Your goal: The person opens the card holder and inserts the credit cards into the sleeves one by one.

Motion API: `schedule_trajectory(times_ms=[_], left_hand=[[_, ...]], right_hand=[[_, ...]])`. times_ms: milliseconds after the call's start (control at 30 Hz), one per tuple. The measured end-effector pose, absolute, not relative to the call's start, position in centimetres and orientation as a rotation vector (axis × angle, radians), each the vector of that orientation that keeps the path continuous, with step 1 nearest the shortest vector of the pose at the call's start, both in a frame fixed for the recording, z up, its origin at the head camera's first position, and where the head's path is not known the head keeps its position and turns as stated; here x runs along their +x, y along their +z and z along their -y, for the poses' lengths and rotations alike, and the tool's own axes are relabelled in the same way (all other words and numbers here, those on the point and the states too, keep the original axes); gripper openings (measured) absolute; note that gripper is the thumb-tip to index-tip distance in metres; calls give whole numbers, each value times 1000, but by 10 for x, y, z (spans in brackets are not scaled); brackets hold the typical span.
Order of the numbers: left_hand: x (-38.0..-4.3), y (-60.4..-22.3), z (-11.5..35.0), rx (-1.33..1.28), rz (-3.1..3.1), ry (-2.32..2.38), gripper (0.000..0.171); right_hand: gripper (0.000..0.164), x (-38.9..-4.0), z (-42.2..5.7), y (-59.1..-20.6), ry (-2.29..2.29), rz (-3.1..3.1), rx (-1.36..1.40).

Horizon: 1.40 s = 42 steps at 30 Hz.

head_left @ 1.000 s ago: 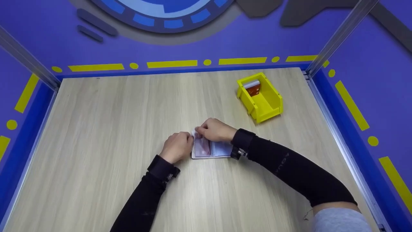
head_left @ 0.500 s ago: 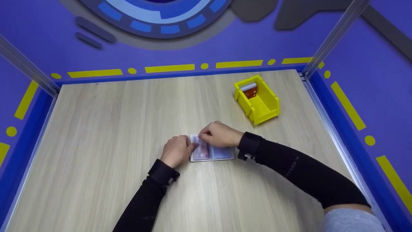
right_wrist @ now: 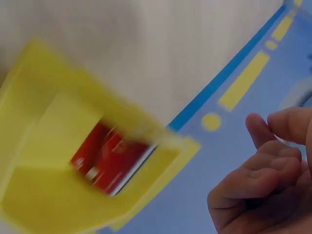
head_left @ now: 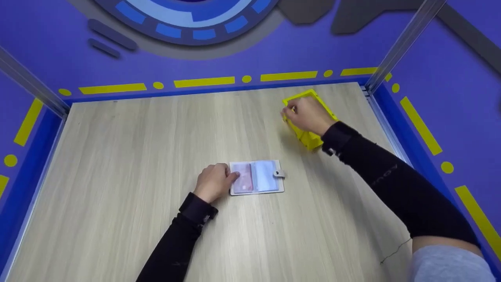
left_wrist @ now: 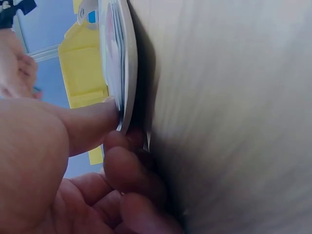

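An open card holder (head_left: 267, 176) with clear sleeves lies on the table, its snap strap at the right. Behind its left sleeve shows a reddish card (head_left: 243, 183). My left hand (head_left: 213, 182) pinches the left edge, thumb over the sleeve and fingers under the cover (left_wrist: 128, 63). My right hand (head_left: 308, 113) is over the yellow bin (head_left: 312, 141), fingers loosely curled, with nothing between thumb and forefinger in the right wrist view. Red cards (right_wrist: 109, 158) stand against the wall inside the bin; the hand hides them in the head view.
The pale wooden table (head_left: 148, 149) is bounded by a blue back wall (head_left: 211, 64) with yellow marks. Metal posts (head_left: 403, 47) stand at the corners. A thin dark thread (head_left: 395, 252) hangs near the right sleeve.
The right hand has let go of the card holder's left sleeve and moved up and right to the yellow bin. The left hand stays on the holder's edge.
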<state>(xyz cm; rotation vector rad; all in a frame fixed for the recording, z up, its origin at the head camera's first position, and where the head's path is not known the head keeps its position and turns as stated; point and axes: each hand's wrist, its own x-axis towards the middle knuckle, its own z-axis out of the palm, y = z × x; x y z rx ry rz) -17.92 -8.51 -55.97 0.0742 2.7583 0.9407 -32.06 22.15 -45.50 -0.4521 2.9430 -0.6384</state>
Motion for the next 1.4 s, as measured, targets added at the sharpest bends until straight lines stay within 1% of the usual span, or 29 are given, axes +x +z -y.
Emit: schedule_trajectory(times_ms=[133, 267, 367, 600, 700, 867, 967, 1200, 1400], left_hand=[[-180, -559, 85, 63, -2746, 951, 42], [-180, -558, 85, 59, -2743, 956, 42], [-179, -559, 84, 59, -2742, 958, 43], [-179, -561, 84, 69, -2736, 976, 43], [-178, -561, 84, 80, -2750, 973, 43], [-179, -560, 85, 88, -2769, 965, 43], [-179, -559, 85, 81, -2765, 960, 43], [-181, -558, 87, 60, -2763, 946, 43], [-180, -558, 86, 53, -2754, 938, 41]], right_hand=[[36, -344, -240, -464, -425, -3017, -369], [28, -359, -250, -473, -230, -3001, -324], [25, -367, -253, -480, -103, -2981, -339], [37, -382, -257, -495, 119, -2996, -469], [38, -385, -259, -502, 219, -3029, -544], [33, -387, -262, -510, 310, -3085, -679], [30, -385, -265, -510, 303, -3107, -712], [18, -381, -269, -507, 268, -3184, -788], [17, -382, -273, -505, 302, -3142, -873]])
